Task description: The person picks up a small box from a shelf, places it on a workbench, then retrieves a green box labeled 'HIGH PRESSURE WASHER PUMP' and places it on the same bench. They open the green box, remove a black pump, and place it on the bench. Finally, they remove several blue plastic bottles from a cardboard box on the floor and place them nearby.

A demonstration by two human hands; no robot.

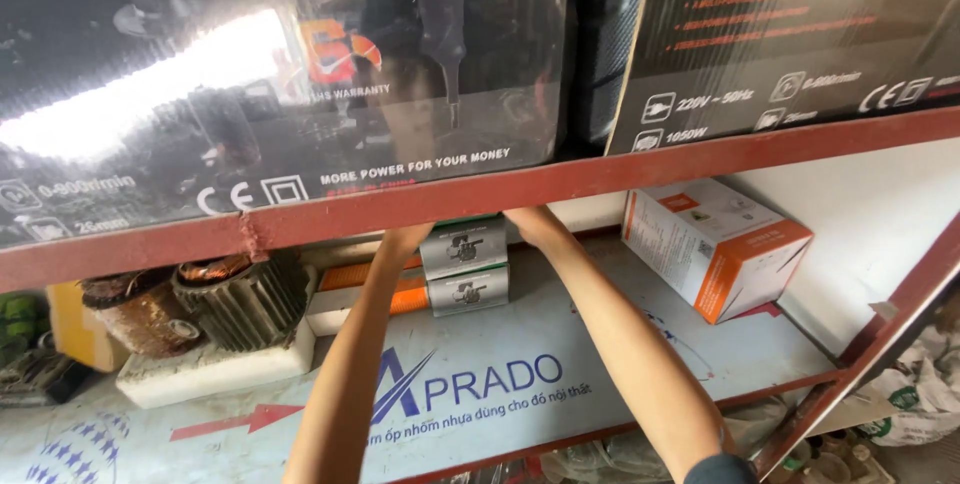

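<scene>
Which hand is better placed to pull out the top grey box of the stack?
Probably the right hand: it reaches the upper grey box at its top right corner. The left hand sits lower, nearer the orange boxes. The shelf rail hides both hands' fingers.

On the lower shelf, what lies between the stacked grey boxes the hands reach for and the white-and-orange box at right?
Nothing: in the head view only bare shelf board separates the grey boxes from the white-and-orange box.

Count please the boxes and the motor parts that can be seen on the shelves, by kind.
Large black glossy cartons on the upper shelf: 2
Small grey boxes, stacked, at the hands: 2
White and orange box: 1
Long orange and white boxes: 2
Motor parts: 2
Total: 9
</scene>
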